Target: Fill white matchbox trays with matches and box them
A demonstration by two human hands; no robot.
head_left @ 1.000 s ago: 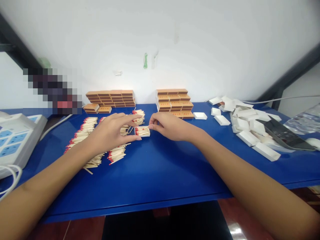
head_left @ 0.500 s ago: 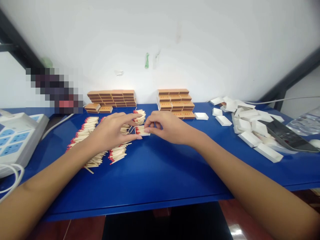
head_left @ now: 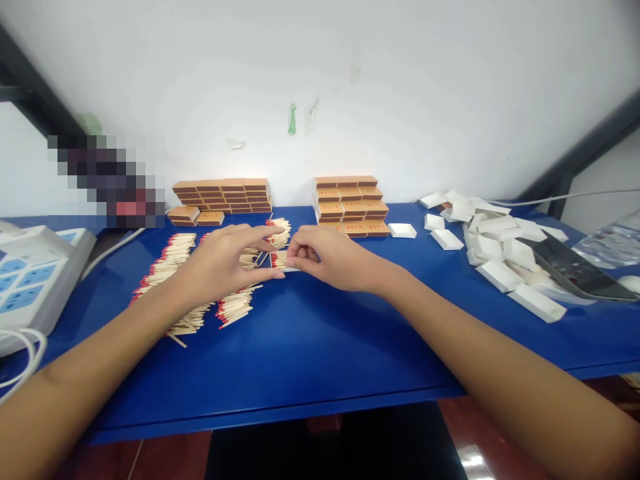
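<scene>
A small white matchbox tray (head_left: 291, 269) with red-headed matches (head_left: 279, 259) in it lies on the blue table between my hands. My left hand (head_left: 227, 260) is open, thumb and forefinger spread apart, the thumb tip at the tray's near edge. The forefinger reaches over a pile of loose matches (head_left: 281, 233) behind the tray. At the tray's right end my right hand (head_left: 333, 257) is closed, its fingertips pinched down on the matches and hiding part of them. More loose matches (head_left: 167, 263) lie in rows beneath and left of my left hand.
Stacked matchboxes (head_left: 223, 193) stand against the wall, with a second stack (head_left: 350, 207) to their right. Several white trays (head_left: 500, 233) are heaped at the right beside a dark phone (head_left: 575, 270). A power strip (head_left: 35, 280) with white cables sits at the left.
My right hand has shifted slightly left and down over the tray, its fingers curled a little more. My left hand keeps its place.
</scene>
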